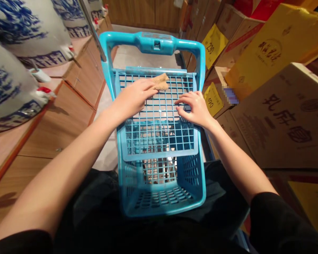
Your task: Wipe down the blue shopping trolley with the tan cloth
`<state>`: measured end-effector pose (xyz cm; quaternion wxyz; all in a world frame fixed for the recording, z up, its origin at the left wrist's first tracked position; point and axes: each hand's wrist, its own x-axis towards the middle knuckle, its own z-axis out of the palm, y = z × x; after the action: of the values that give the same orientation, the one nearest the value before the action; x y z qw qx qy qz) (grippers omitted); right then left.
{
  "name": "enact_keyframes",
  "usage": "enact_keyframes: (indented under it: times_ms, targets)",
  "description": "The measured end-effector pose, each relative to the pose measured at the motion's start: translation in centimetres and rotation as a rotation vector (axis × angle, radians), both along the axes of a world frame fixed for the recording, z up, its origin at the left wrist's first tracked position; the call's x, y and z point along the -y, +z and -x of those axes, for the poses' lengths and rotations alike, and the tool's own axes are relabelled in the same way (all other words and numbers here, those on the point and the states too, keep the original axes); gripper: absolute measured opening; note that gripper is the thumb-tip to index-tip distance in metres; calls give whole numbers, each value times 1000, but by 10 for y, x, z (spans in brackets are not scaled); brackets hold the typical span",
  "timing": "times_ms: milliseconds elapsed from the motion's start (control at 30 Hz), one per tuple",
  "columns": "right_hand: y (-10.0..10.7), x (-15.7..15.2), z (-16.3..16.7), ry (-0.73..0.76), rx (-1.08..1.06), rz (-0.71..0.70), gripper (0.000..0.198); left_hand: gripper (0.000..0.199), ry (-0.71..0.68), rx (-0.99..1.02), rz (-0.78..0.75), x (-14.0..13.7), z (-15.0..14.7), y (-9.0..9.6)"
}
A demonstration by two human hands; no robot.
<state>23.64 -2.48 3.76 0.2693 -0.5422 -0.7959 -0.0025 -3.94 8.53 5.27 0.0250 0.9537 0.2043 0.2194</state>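
A blue plastic shopping basket cart (163,212) stands close in front of my body, its handle at the far end. Across its upper part lies a grid flap (159,155). My left hand (137,93) is closed on a tan cloth (161,82) and presses it onto the upper grid. Over the right side of the grid, near the basket's rim, is my right hand (193,107). Its fingers are bent but apart, with the thumb spread away, and nothing shows in it. Through the mesh the basket's lower inside is partly visible.
Large blue-and-white ceramic jars (29,31) with red-handled taps line a wooden counter (76,95) on the left. Stacked cardboard boxes (283,116), a yellow bag (275,49) and yellow price signs (213,98) crowd the right. A metal pole (92,30) rises beside the handle.
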Motion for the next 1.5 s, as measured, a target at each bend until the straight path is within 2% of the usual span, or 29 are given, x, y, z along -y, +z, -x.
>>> enact_keyframes:
  times_ms: [100,200,400,500,633,733,900,1000,1100,1267,1333,1500]
  targets:
    - [0,2,5,8,-2,2,33,51,84,63,-8,-14,9,6]
    - [2,5,11,6,11,15,32,51,66,72,11,-18,8,8]
    - [2,17,25,-27,51,26,27,47,-102,-37,25,19,-19,9]
    - [3,24,31,-50,46,33,25,43,-72,-68,8,31,-23,13]
    - [4,28,37,-76,14,30,24,38,-17,-43,-27,28,-19,16]
    - [5,26,38,-91,6,39,23,35,31,-44,-34,19,-9,16]
    - [5,20,29,-135,-10,31,24,34,184,9,-68,-2,34,18]
    - [5,15,19,-151,4,22,26,33,219,12,-91,-3,51,17]
    - [5,11,9,-142,13,14,25,32,181,-41,-80,13,44,10]
    - [4,9,0,-132,23,21,26,31,-76,-44,-14,47,21,-4]
    - [3,10,-1,-130,37,39,28,33,-95,-47,4,47,22,-5]
    - [2,10,1,-126,-35,14,30,38,172,-19,-52,27,44,4]
